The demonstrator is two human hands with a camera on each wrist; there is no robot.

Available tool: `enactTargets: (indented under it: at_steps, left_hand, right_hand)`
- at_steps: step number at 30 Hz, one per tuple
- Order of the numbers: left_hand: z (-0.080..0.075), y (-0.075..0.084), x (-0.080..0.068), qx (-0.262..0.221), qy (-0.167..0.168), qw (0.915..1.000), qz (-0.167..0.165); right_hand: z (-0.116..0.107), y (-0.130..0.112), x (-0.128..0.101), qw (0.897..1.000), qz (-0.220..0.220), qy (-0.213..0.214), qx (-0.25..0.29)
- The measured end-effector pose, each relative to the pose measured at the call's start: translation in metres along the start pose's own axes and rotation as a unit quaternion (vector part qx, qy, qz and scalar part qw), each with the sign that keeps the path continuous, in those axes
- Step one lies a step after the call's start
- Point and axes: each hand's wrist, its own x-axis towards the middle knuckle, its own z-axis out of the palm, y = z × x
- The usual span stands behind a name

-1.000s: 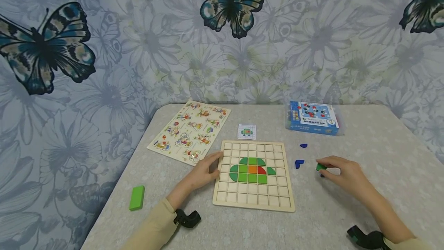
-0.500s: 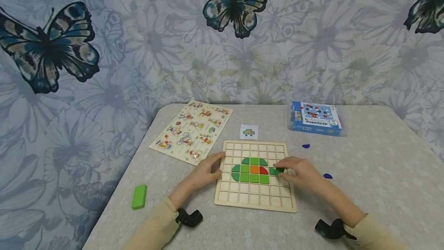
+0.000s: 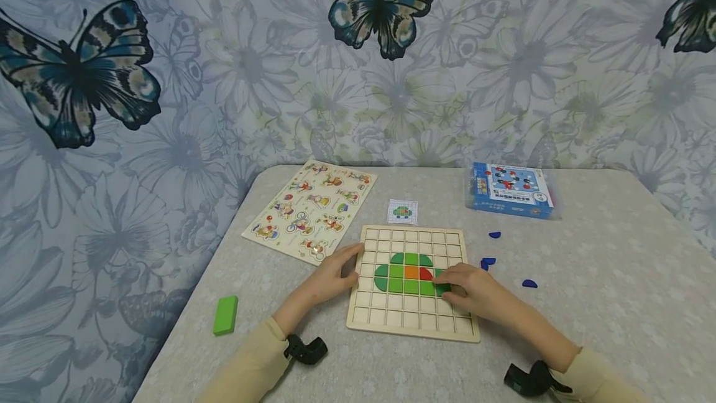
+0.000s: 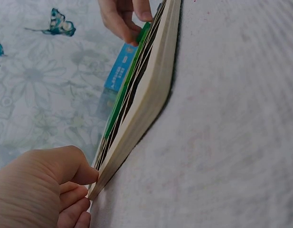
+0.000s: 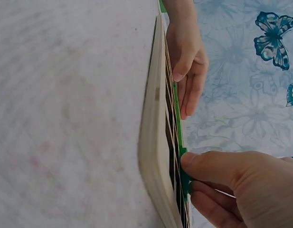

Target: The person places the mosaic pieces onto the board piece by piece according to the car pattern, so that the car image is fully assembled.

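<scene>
A wooden grid board [image 3: 414,332] lies on the table, with light and dark green pieces set in its middle around an orange square [image 3: 411,272] and a red rounded piece [image 3: 426,274]. My left hand [image 3: 332,272] rests its thumb and fingertips against the board's left edge, fingers relaxed. Over the right side of the pattern, my right hand [image 3: 475,285] pinches a dark green rounded piece [image 5: 184,178] between thumb and fingers, low at the grid. Those fingers partly hide the dark green pieces there in the head view.
Several dark blue pieces [image 3: 529,283] lie right of the board. Behind it are a small pattern card [image 3: 402,211], a picture sheet [image 3: 310,210] at left and a blue box [image 3: 511,191] at right. A light green block [image 3: 225,315] lies at far left.
My right hand has carried the green piece from the table at right leftward onto the board, then slightly down and left. My left hand has stayed at the board's edge.
</scene>
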Motion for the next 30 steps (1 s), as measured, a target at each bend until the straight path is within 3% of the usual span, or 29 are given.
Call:
enactTargets:
  at_steps: [12,17,23,27,30]
  left_hand:
    - [0.0,0.0,-0.001,0.003,0.001,1.0,0.0]
    - [0.0,0.001,0.0,0.001,0.0,1.0,0.001]
    - [-0.001,0.002,0.001,-0.001,-0.001,1.0,0.0]
    - [-0.001,0.001,0.0,-0.001,0.001,1.0,-0.003]
    - [-0.001,0.0,0.0,-0.001,-0.002,1.0,-0.003]
  right_hand:
    - [0.004,-0.001,0.002,1.0,0.002,0.011,-0.001]
    - [-0.004,0.001,0.002,0.998,0.005,0.056,-0.018]
    - [-0.03,0.027,-0.009,0.988,0.086,0.124,-0.038]
    - [-0.04,0.047,-0.02,0.98,0.143,0.127,-0.05]
    - [-0.04,0.056,-0.026,0.98,0.151,0.12,-0.053]
